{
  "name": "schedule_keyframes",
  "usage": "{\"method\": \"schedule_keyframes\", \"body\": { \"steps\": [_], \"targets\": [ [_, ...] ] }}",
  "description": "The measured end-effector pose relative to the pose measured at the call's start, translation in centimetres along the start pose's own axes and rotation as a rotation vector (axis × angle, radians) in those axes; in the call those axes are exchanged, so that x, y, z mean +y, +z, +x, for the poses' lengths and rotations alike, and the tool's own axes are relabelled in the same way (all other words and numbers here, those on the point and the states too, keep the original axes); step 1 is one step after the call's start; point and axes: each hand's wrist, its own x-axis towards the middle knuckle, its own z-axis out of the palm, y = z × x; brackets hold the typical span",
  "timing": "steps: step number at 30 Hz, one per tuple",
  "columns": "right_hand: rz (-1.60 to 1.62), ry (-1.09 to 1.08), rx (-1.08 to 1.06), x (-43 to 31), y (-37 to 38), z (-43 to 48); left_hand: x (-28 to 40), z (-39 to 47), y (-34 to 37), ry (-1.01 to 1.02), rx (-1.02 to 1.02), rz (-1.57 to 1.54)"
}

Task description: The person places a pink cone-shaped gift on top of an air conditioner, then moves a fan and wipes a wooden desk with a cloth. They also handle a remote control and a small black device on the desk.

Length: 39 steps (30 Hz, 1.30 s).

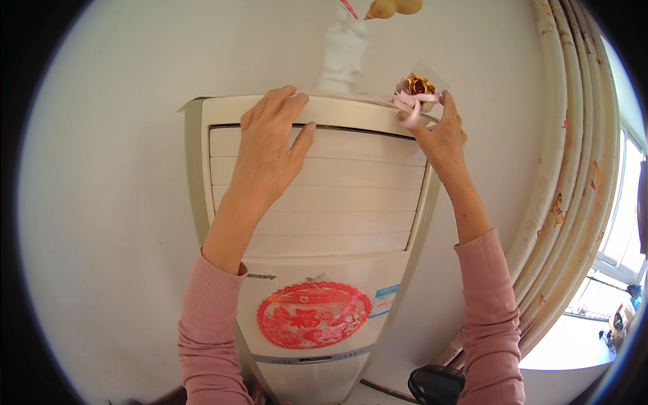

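A white floor-standing air conditioner [316, 197] with horizontal louvres stands before me. My left hand [273, 136] rests on its top front edge, fingers over the rim and thumb on the front, holding nothing. At the top right corner, my right hand [443, 131] has its thumb and fingers around the base of a gold artificial flower [420, 87] in clear wrapping. A pale pink ribbon [405, 101] hangs from the flower over the thumb. Behind the rim, between my hands, stands a white figurine [344, 55], its top partly cut by red.
A dried gourd [395, 7] shows at the top edge. Patterned curtains [557, 202] hang on the right beside a window [628, 187] and a white surface [562, 349] with small items. A red paper-cut decoration [314, 315] is on the unit's front. A black object [435, 385] sits low right.
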Motion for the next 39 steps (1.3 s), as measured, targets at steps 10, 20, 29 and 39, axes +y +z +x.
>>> {"method": "schedule_keyframes", "body": {
  "steps": [10, 20, 29, 39],
  "targets": [
    [0.017, -0.01, -0.066, 1.1, -3.1, -2.2, 1.6, -0.5, 0.0, 0.033, -0.004, 0.01],
    [0.918, 0.127, -0.031, -1.2, -4.9, -8.8, 8.5, -6.4, 0.7, 0.233, 0.237, -0.434],
    [1.446, 0.623, -0.184, -2.4, -10.1, -14.8, 20.8, -13.6, -0.2, -0.17, 0.009, -0.855],
    [1.23, 0.794, -0.32, -1.7, -23.9, -25.0, 39.9, -23.6, -1.8, -0.438, -0.177, -0.869]
  ]
}}
